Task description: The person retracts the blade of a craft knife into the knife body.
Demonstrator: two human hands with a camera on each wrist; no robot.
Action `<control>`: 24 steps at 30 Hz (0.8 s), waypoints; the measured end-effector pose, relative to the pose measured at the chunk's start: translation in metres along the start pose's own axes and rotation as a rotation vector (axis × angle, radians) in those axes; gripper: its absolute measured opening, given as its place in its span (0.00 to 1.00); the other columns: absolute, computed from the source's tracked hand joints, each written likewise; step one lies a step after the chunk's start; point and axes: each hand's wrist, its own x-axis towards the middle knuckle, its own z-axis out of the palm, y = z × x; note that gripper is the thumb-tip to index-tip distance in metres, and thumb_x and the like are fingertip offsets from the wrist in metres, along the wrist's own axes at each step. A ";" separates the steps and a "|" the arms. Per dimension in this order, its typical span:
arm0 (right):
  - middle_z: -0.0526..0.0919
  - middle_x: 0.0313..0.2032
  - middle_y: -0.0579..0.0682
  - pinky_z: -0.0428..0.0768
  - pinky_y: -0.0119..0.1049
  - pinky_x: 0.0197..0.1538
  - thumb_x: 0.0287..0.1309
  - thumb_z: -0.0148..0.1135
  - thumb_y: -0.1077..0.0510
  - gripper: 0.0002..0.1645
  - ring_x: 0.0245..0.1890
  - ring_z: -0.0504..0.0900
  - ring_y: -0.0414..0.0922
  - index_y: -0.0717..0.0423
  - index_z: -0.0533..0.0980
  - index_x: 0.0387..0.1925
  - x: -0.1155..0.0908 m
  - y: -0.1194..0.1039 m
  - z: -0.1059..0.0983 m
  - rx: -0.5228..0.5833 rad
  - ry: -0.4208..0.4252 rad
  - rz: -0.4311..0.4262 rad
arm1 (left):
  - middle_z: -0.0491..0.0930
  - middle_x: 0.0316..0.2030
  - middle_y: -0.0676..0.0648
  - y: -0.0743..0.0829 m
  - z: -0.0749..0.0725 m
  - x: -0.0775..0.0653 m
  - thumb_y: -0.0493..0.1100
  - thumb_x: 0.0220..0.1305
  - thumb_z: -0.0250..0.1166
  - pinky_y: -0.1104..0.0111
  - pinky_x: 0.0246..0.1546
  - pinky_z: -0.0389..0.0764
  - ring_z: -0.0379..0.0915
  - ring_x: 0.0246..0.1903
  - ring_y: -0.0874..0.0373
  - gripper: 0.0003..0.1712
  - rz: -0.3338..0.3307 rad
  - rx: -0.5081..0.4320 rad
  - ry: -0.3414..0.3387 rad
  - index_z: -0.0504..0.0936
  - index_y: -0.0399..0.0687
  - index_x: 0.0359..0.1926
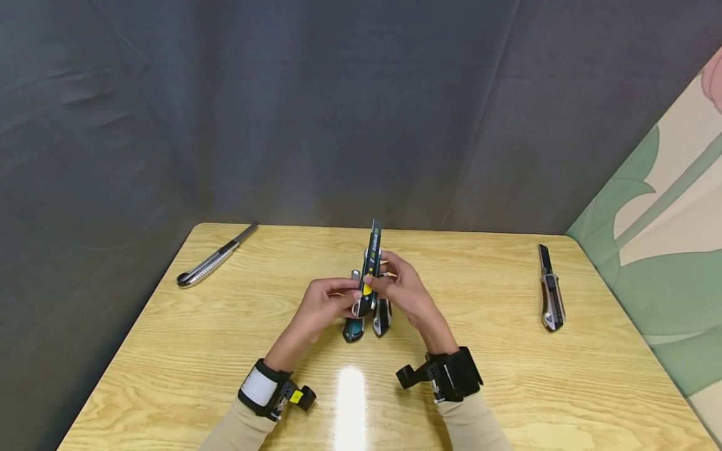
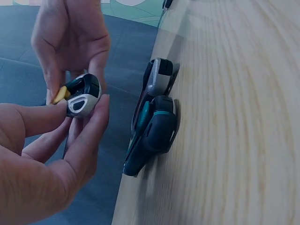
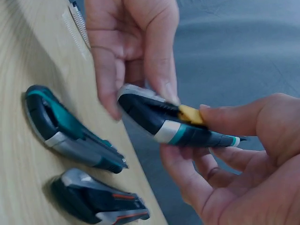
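Above the middle of the table, both hands hold one black and teal utility knife (image 1: 370,257) with a silver-grey butt and a yellow slider (image 3: 190,114). Its tip points away from me, tilted up. My left hand (image 1: 323,304) pinches the butt end between thumb and fingers. My right hand (image 1: 407,289) grips the body from the other side, its thumb against the yellow slider. Beneath them, two more utility knives lie side by side on the table: a teal and dark one (image 1: 353,330) to the left and a silver and black one (image 1: 381,318) to the right.
A slim silver utility knife (image 1: 209,266) lies at the table's far left, blade section reaching the back edge. Another grey and black utility knife (image 1: 552,294) lies at the right. Dark cloth (image 1: 350,125) hangs behind the wooden table (image 1: 479,313); a patterned cloth (image 1: 671,250) borders the right.
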 end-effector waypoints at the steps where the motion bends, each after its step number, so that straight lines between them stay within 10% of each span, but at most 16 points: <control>1: 0.74 0.45 0.64 0.84 0.55 0.44 0.59 0.62 0.58 0.23 0.38 0.81 0.52 0.53 0.70 0.56 0.000 0.000 0.001 -0.003 -0.003 0.013 | 0.80 0.42 0.34 0.000 0.000 0.000 0.35 0.60 0.63 0.61 0.33 0.88 0.80 0.35 0.49 0.15 -0.001 0.000 0.009 0.82 0.40 0.49; 24: 0.73 0.40 0.62 0.87 0.55 0.34 0.61 0.58 0.60 0.16 0.32 0.78 0.52 0.56 0.72 0.51 -0.001 -0.007 0.004 0.000 -0.032 0.015 | 0.81 0.44 0.34 0.004 -0.002 -0.001 0.35 0.58 0.65 0.57 0.38 0.87 0.81 0.36 0.47 0.17 -0.046 -0.101 0.005 0.81 0.39 0.50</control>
